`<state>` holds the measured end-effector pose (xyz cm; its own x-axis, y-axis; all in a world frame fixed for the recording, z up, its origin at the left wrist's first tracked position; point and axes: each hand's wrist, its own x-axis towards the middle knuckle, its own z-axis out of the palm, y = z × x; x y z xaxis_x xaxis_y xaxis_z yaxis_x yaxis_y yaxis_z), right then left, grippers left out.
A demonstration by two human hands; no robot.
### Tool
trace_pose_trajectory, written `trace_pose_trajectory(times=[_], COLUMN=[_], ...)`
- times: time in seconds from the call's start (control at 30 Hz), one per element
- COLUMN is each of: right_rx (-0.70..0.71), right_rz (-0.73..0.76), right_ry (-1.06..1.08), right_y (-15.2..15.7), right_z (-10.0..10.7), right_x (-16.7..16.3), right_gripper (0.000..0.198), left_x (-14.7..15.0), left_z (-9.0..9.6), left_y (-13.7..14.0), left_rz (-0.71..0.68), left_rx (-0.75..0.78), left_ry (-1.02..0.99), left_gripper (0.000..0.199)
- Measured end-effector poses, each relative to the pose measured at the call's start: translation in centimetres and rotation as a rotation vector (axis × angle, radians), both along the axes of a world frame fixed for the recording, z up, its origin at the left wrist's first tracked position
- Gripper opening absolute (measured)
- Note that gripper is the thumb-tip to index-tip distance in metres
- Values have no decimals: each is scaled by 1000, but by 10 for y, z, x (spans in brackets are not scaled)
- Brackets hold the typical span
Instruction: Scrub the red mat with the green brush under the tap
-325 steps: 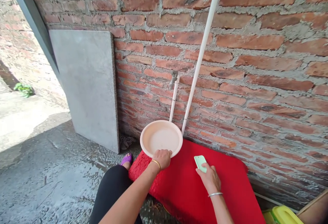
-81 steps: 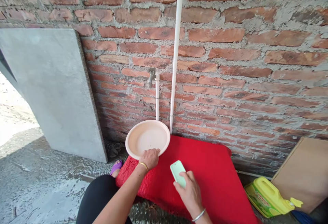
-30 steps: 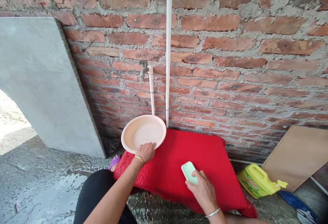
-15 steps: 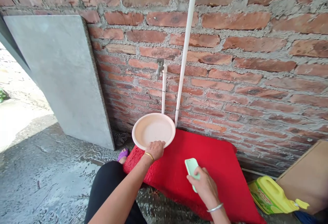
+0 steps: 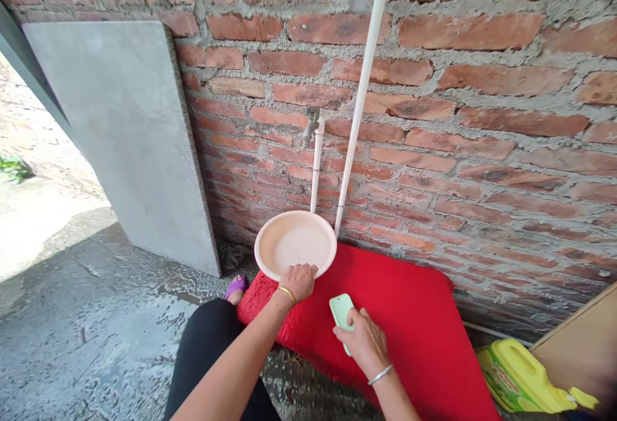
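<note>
My left hand (image 5: 297, 279) grips the near rim of a round, pale pink basin (image 5: 294, 241), fingers over the edge. The basin is beside the far left corner of a red fluffy cloth (image 5: 405, 299); whether it rests on the cloth or is held up I cannot tell. A few small specks show on its bottom. Over the cloth, my right hand (image 5: 366, 340) is closed around a pale green oblong plastic piece (image 5: 341, 308) with rounded corners and a small dark mark near its far end. Its underside is hidden.
A metal tap (image 5: 311, 126) on a white pipe (image 5: 315, 170) juts from the brick wall (image 5: 419, 74) behind the basin. A grey slab (image 5: 125, 132) leans at left above wet ground (image 5: 96, 331). At right, a yellow jug (image 5: 523, 376) lies beside a brown board (image 5: 578, 337).
My right hand has moved left across the red cloth with the pale green piece, closer to the basin. My left hand keeps its hold on the rim. The view has shifted slightly.
</note>
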<state>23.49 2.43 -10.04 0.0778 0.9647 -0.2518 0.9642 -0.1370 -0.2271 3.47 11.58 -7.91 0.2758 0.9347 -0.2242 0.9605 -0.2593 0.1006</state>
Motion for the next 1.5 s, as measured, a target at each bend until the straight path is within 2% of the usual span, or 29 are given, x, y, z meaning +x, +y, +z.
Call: trace_pose_trajectory(times=[0.1, 0.3, 0.37, 0.47, 0.63, 0.73, 0.8, 0.97, 1.07, 1.17, 1.4, 1.5], right_rx=[-9, 42, 38, 16, -24, -25, 1, 53, 33, 19, -6, -11], right_rz=[-36, 121, 144, 83, -121, -163, -115, 118, 162, 85, -304, -348], right_ry=[-38, 28, 42, 41, -26, -58, -45, 53, 65, 22, -15, -55], right_y=[7, 21, 26, 34, 37, 26, 12, -24, -32, -31, -38, -40], right_z=[4, 9, 9, 7, 8, 8, 7, 0, -1, 0, -8, -9], right_x=[10, -55, -64, -41, 43, 55, 35, -49, -60, -22, 129, 151], right_gripper=[19, 24, 25, 24, 29, 33, 30, 15, 14, 14, 33, 34], left_x=[1, 0, 0, -1, -1, -1, -1, -2, -2, -3, -3, -2], left_z=[1, -3, -5, -6, -3, -1, 0, 1, 1, 0, -4, -3], left_y=[-1, 0, 1, 2, 1, 0, 0, 0, 2, 3, 2, 1], left_rz=[1, 7, 12, 19, 17, 15, 14, 17, 13, 9, 9, 4], left_rx=[1, 10, 8, 5, -2, -10, -8, -3, -8, -23, -9, -8], left_ry=[-3, -5, -8, -6, -13, -12, -12, 6, 11, 10, 0, 3], left_gripper=[46, 43, 42, 41, 42, 42, 42, 42, 42, 43, 42, 43])
